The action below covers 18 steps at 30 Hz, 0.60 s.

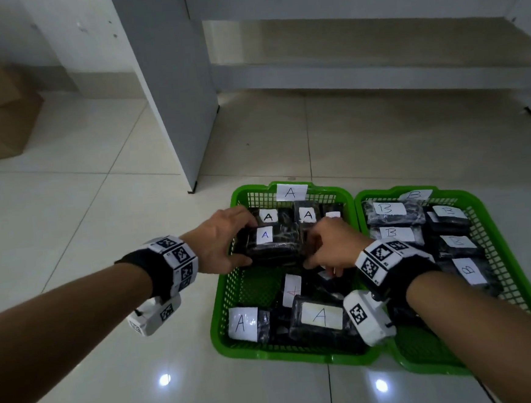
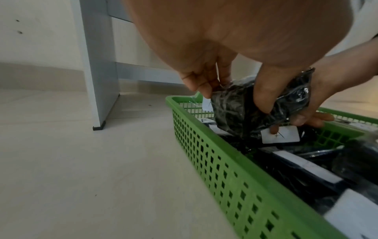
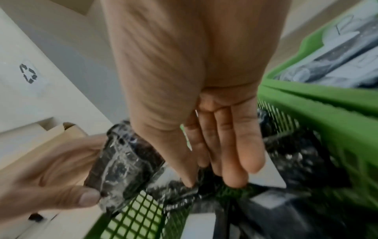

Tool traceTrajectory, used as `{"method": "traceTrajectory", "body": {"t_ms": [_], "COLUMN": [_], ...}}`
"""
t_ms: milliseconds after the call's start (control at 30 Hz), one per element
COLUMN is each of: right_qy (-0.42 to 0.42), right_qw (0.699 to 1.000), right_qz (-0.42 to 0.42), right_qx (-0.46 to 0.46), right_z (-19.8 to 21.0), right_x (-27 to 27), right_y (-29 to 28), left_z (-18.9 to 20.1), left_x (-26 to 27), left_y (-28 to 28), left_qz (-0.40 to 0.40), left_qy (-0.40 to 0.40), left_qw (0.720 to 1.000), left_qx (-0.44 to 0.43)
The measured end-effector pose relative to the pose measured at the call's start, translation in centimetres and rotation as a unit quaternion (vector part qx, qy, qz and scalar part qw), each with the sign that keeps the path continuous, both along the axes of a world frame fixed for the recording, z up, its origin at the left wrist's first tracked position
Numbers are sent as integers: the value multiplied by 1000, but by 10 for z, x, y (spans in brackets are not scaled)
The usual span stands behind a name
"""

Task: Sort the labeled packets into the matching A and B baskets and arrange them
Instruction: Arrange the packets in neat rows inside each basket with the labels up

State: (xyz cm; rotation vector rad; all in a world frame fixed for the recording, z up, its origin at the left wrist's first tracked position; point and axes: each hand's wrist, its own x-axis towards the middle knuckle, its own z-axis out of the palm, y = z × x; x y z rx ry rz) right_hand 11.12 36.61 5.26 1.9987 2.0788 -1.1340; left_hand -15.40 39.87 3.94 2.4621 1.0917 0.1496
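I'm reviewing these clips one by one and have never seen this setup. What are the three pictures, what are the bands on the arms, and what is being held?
No robot here: a person works with bare hands. The checkered bands and small white boxes on the wrists are markers and cameras. One picture comes from a head camera looking down; the other two look along each hand. On the tiled floor stand two green baskets, basket A and basket B, both filled with black labeled packets. The left hand grips a packet labeled A above basket A. The right hand is at the packet's other end, fingers fairly straight; whether it grips is unclear.
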Motion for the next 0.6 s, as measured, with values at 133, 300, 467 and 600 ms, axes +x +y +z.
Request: {"method": "traceTrajectory", "body": {"t_ms": [133,300,467,600], "right_qy": [-54,-59,-23,-94], "right_qw": [995,995,997,994], "right_qz": [81,77,35,49], "right_qx": [-13,1,-68,-14], "right_z": [-12,-17,0,2], "right_x": [-17,-19,-1,6], "right_y": [-13,-16,-11,-9], "left_z": [4,7,8,0], "left_x": [0,1,9,16], "left_y": [-9,-20,-25,-23], "left_qz": [-18,-44,-82,-105], "left_qy": [62,122,169,225], "left_qw": [998,991,979,962], "left_qx": [18,43,78,111]}}
